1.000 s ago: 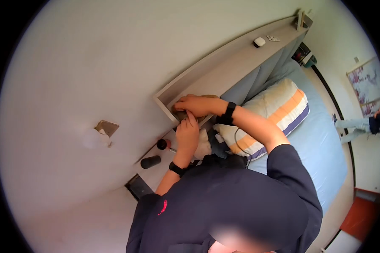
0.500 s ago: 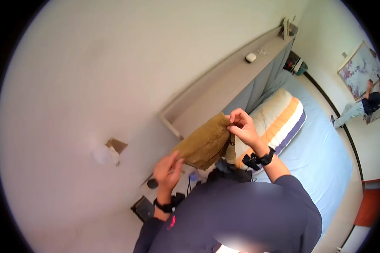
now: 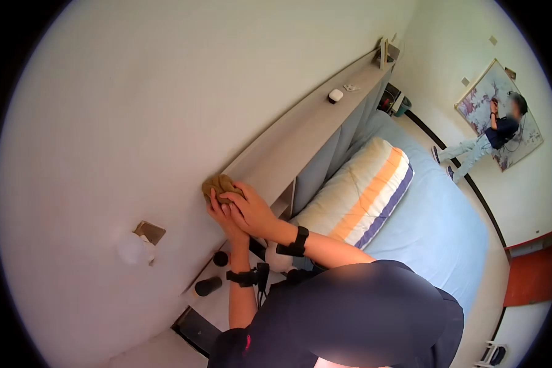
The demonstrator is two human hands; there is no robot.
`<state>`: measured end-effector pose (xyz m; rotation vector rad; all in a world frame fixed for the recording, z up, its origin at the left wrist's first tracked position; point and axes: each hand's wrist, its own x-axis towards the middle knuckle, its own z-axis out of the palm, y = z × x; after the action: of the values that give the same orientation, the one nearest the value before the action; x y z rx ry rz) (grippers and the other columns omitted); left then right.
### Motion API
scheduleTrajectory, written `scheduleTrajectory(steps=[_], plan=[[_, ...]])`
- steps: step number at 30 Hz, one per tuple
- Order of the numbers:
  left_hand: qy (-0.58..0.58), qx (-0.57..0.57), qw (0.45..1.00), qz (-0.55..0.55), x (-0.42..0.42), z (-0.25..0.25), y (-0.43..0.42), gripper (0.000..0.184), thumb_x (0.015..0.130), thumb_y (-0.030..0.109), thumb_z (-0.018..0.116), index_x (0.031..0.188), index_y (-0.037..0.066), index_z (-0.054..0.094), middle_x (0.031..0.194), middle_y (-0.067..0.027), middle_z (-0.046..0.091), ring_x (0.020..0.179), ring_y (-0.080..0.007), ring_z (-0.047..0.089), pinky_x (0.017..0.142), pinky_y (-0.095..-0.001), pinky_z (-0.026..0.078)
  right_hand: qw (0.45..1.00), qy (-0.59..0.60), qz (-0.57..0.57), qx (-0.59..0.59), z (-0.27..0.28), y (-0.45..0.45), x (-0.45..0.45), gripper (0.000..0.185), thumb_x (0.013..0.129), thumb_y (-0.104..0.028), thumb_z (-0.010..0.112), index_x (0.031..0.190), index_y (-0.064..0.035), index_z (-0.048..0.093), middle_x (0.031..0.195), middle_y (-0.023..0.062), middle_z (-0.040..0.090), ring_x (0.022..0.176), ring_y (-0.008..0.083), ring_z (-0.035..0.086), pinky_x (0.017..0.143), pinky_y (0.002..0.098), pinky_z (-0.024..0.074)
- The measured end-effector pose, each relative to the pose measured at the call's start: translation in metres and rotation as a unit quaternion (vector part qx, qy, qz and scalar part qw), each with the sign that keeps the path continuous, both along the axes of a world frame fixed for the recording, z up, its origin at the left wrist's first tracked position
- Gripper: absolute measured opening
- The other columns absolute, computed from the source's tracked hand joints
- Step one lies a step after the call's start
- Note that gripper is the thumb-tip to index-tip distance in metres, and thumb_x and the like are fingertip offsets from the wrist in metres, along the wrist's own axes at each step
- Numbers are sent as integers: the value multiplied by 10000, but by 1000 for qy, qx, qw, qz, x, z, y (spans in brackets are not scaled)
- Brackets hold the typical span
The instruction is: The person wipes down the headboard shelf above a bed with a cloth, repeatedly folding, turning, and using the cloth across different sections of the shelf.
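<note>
Both of my hands are together on a brown cloth point(image 3: 218, 184), bunched into a small wad near the close end of the headboard shelf point(image 3: 276, 162). My left hand point(image 3: 226, 222) is closed around its lower side. Over it lies my right hand point(image 3: 256, 211), with its fingers curled onto the cloth and partly covering the left fingers. I cannot tell whether the cloth touches the shelf or the wall. Black bands with small devices circle both wrists.
A striped pillow point(image 3: 362, 193) lies on the blue bed point(image 3: 435, 221). A white case point(image 3: 335, 96) rests on the shelf. Below my left hand stand dark cylindrical containers point(image 3: 208, 286) on a bedside surface. A person point(image 3: 503, 129) stands across the room beside a picture point(image 3: 481, 92).
The cloth has gone from hanging spread out to a compact wad, further left and up by the shelf end. My left hand, loose before, now holds it along with my right.
</note>
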<state>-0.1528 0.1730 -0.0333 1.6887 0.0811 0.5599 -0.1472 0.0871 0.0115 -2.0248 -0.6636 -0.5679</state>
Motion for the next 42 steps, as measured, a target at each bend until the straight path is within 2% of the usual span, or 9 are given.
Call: scheduleTrajectory(steps=[7, 13, 20, 22, 26, 29, 32, 34, 42], plan=[[-7, -131, 990, -55, -6, -21, 6, 434, 1038, 355, 410, 1296, 14, 339, 1257, -178, 410, 1139, -284, 441, 1004, -379, 340, 993, -114, -15, -17, -17, 0, 4, 321, 791, -24, 645, 1111, -39, 618, 1134, 177, 513, 874, 345, 542, 745, 410, 470], [-3, -37, 999, -26, -35, -23, -6, 438, 1032, 340, 419, 1288, -5, 334, 1213, -197, 431, 1116, -300, 446, 993, -385, 344, 973, -228, 2, -33, -30, -25, -8, 259, 761, -48, 701, 1013, -39, 645, 1065, 129, 534, 805, 308, 535, 668, 408, 452], [-96, 124, 986, -57, -68, -48, -8, 430, 926, 177, 615, 1262, -31, 447, 1116, -197, 492, 990, -332, 516, 847, -399, 438, 994, -109, -13, 9, -43, -68, -49, 316, 768, -7, 663, 1080, -58, 667, 1116, 157, 543, 890, 321, 583, 762, 383, 496], [-242, 410, 879, -43, -78, -27, -6, 523, 830, 54, 670, 1305, -53, 480, 1085, -203, 517, 907, -359, 528, 763, -400, 457, 995, -58, -77, 26, -48, -84, -49, 312, 791, -1, 621, 1086, -77, 687, 1143, 175, 539, 987, 330, 576, 855, 381, 485], [-237, 418, 873, -82, -78, -11, -19, 597, 813, 39, 648, 1359, -82, 442, 1105, -227, 510, 910, -386, 525, 765, -421, 454, 987, 40, -148, 55, 2, -98, -25, 368, 803, -56, 621, 1169, -86, 647, 1206, 179, 538, 1107, 347, 552, 923, 392, 464], [-59, 385, 916, -98, -76, 3, -33, 611, 813, 47, 614, 1360, -123, 400, 1159, -271, 491, 992, -432, 523, 834, -458, 459, 996, 44, -67, -35, 19, -87, 6, 326, 841, -118, 611, 1156, -38, 638, 1270, 166, 533, 1129, 344, 540, 971, 406, 440], [-49, 467, 878, -99, -59, 14, -54, 697, 802, 118, 600, 1401, -120, 337, 1330, -333, 416, 1118, -486, 498, 937, -468, 449, 984, -2, 49, -171, -66, -73, 39, 316, 881, -151, 564, 1156, -4, 619, 1324, 124, 525, 1192, 337, 503, 1039, 411, 377], [62, 484, 869, -84, -52, 6, -66, 734, 805, 165, 586, 1414, -125, 294, 1346, -335, 404, 1197, -497, 450, 1011, -494, 405, 984, -19, 32, -176, -64, -75, 36, 300, 870, -137, 557, 1121, 9, 630, 1328, 110, 528, 1195, 321, 502, 1041, 403, 375], [18, 512, 857, -60, -17, 1, -106, 741, 780, 216, 609, 1381, -133, 352, 1287, -316, 468, 1138, -469, 499, 966, -470, 451, 984, -29, 59, -168, -56, -121, 70, 299, 789, -134, 581, 1034, 14, 667, 1317, 77, 549, 1177, 282, 515, 1015, 385, 396]])
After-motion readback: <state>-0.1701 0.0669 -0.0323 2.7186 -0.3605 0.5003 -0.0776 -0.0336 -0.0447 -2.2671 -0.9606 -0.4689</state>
